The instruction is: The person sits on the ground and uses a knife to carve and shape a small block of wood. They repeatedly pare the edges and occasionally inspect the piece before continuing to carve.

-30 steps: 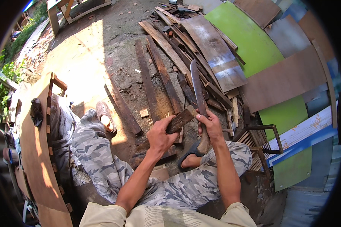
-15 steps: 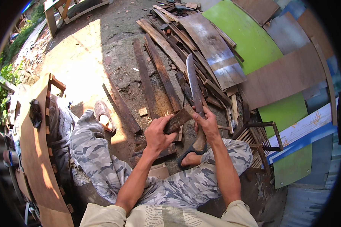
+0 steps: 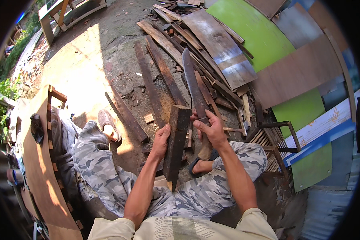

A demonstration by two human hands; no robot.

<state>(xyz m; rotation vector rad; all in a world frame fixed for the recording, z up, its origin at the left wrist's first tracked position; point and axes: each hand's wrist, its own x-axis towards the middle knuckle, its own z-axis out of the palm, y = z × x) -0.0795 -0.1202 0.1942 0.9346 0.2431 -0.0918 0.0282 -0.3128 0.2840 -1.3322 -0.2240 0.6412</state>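
A short dark timber block point(image 3: 177, 140) stands tilted upright in front of me, its lower end pointed and paler. My left hand point(image 3: 161, 141) is closed around its left side. In my right hand point(image 3: 213, 130) is a machete point(image 3: 193, 82), gripped where the blade meets the wooden handle; its long dark blade points up and away from me. The fingertips of this hand come close to the block's right face; whether they touch it I cannot tell. Beyond the block, long dark planks point(image 3: 148, 82) lie on the ground.
A pile of wood strips point(image 3: 180, 34) lies ahead, beside a brown board point(image 3: 220, 48) and green sheets point(image 3: 252, 36). A slatted wooden frame point(image 3: 274, 138) stands at my right knee. To the left is a long curved brown panel point(image 3: 40, 160). A small wood chip point(image 3: 149, 118) lies near my left foot.
The block has swung from lying slantwise to nearly upright, showing its long dark side. My left hand has turned with it. The machete has shifted slightly left, still in my right hand.
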